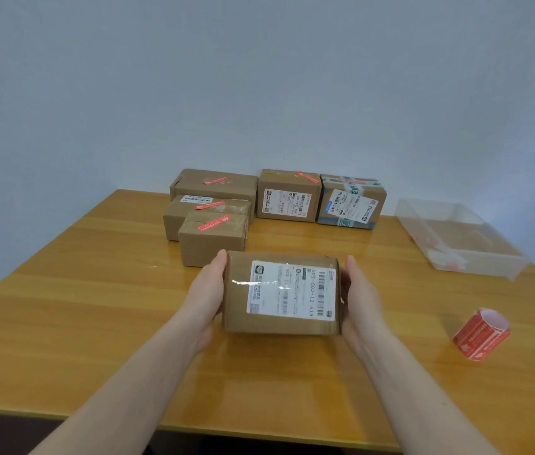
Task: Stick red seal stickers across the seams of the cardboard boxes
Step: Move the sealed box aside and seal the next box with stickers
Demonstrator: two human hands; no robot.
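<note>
Both hands on one cardboard box [281,292] at table centre: left hand [205,298] flat against its left end, right hand [359,302] flat against its right end, fingers straight, white shipping label [290,290] facing up. Behind, five more boxes in a cluster near the wall, three on the left [213,238] wearing red seal stickers [214,222] across their tops, two on the right [287,200] showing labels. Off to the right, a roll of red stickers [481,334] lying on the wooden table [95,307], and a clear plastic tray [456,238] farther back.
</note>
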